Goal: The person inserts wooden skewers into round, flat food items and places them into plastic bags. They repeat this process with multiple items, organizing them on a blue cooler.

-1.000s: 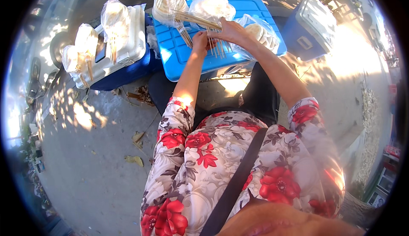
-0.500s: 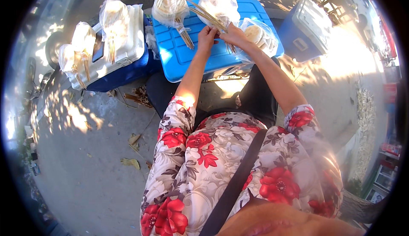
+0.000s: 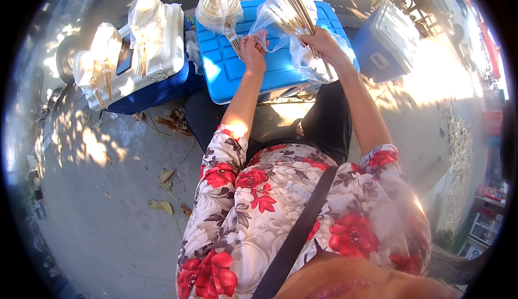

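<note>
By the left hand, closed at the fingertips, the edge of a clear middle bag is pinched, and by the right hand, closed in a fist, a stick bundle is gripped. Both hands are held over a ridged blue lid, by which the middle bag is supported at its far edge. To the left, a white-lidded blue cooler is placed just beside it; to the right, a smaller blue-and-white cooler is set on the ground, apart. On the blue lid, the middle bag is flanked by a left bag of pale rounds with sticks and, partly covered by the right forearm, a right bag. Three bagged bunches are laid on the white-lidded cooler, and among them a dark phone-like slab is seen. The stick bundle is slanted across the middle bag, its lower ends pointed toward the body.
</note>
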`<state>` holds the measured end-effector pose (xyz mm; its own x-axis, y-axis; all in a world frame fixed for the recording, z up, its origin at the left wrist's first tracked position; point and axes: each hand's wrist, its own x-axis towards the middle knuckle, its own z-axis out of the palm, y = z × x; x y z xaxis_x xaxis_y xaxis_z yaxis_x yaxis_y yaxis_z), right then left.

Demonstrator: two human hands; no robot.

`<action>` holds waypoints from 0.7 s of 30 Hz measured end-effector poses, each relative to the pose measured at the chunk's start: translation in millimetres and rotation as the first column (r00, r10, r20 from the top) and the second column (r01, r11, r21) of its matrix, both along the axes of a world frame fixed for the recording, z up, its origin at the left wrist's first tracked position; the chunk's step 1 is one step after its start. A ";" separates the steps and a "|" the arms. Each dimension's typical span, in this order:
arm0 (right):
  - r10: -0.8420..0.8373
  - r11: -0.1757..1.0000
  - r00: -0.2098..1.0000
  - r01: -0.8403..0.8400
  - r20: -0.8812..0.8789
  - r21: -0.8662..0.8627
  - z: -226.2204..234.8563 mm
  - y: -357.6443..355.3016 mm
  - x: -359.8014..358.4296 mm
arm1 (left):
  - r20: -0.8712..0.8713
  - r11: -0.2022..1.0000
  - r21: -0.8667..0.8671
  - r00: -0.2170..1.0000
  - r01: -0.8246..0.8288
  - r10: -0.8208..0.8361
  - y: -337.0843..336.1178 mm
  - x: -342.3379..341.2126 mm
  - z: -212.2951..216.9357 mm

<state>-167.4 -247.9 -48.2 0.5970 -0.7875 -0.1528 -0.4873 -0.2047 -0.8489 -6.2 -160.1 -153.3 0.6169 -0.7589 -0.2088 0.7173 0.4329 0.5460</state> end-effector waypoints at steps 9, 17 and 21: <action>-0.021 0.999 0.997 0.025 0.075 -0.048 22.5 -4.0 -5.1 | -0.018 0.957 -0.290 0.999 0.034 -0.041 1.2 -0.2 -2.8; -0.052 0.909 0.991 -0.003 -0.120 -0.416 -23.0 20.3 10.0 | -0.455 0.896 -0.096 0.781 0.434 -0.428 11.9 -48.0 -9.2; 0.046 0.967 0.966 -0.107 -0.256 -0.231 -4.8 56.5 25.9 | -0.306 0.665 -0.351 0.591 0.659 -0.747 8.6 -9.9 -60.2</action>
<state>-141.5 -191.5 -53.1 0.6248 -0.7724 -0.1145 -0.6496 -0.4329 -0.6250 -16.1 -151.5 -213.5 -0.2329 -0.9666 -0.1074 0.9631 -0.2445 0.1122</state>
